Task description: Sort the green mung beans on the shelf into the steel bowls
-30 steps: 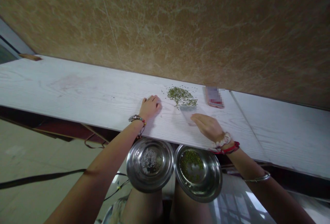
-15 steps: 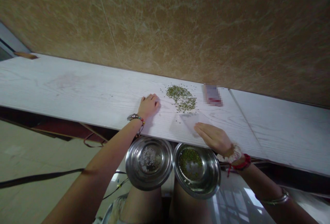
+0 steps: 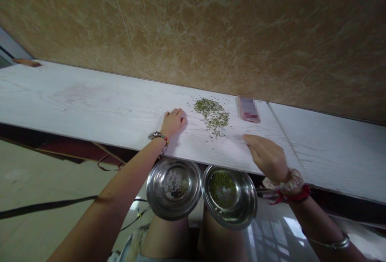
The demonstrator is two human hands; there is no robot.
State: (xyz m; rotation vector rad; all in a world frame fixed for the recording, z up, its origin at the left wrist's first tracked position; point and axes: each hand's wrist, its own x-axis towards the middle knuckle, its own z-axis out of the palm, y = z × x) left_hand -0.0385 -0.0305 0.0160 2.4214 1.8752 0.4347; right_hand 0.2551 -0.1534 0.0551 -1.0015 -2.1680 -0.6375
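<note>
A loose patch of green mung beans (image 3: 215, 114) lies on the white wood-grain tabletop (image 3: 114, 113), with a few strays toward the front edge. My left hand (image 3: 174, 122) rests just left of the beans, palm down, its fingers curled in and nothing visible in them. To their lower right is my right hand (image 3: 267, 155), fingers pressed together on a pale see-through sheet, faint and blurred at the fingertips. Below the edge, a steel bowl (image 3: 152, 199) holds whitish grains. The steel bowl (image 3: 250, 201) beside it holds mung beans. Both bowls rest on my thighs.
Behind the beans lies a phone (image 3: 249, 110), partly pixelated, near the marbled wall (image 3: 193, 33). A seam crosses the tabletop to its right. A brown object (image 3: 27, 62) lies at the far left end. A dark strap (image 3: 48, 206) hangs at lower left.
My right hand has moved right, away from the beans, with the pale sheet. Several beans now lie closer to the front edge. My left hand has stayed in place.
</note>
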